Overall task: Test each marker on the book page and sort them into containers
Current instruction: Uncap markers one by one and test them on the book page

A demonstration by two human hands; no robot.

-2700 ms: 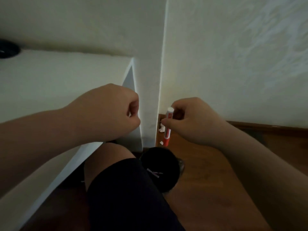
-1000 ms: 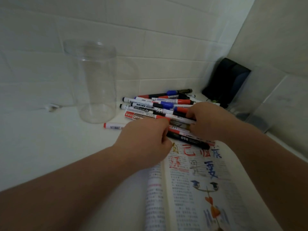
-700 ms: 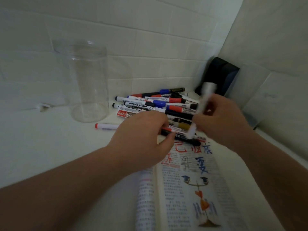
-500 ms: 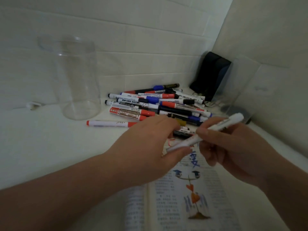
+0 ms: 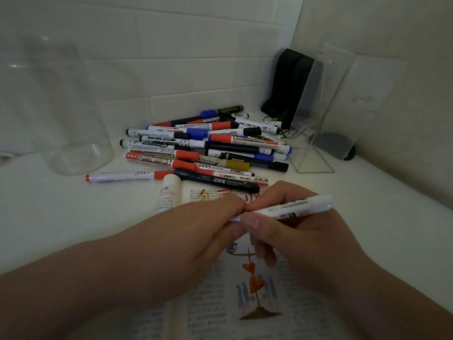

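- The right hand has its grip wrapped round a white-barrelled marker with dark print. It holds the marker above the open printed book with coloured scribbles at the near edge of the white tabletop, and the barrel slants up to the right.
- The left hand pinches the marker's near end between thumb and forefinger. The fingers hide the cap or tip, so uncapping is my judgement of the step, not something seen.
- A stiff cap could come free with a jerk. The bare tip might then streak fingers or the tabletop rather than the page.
- The same jerk could knock a hand into the loose pile of red, blue and black markers. The pile lies just beyond the book's far edge, with one black marker across the top of the page. Round barrels roll, so untested markers could scatter.
- A cap let go carelessly could drop among that pile and be hard to match again.
- The tall clear round jar stands at the far left and the clear rectangular container in the far right corner. Both are see-through in dim light, so a marker could hit a rim, tip one over, or land in the wrong one.
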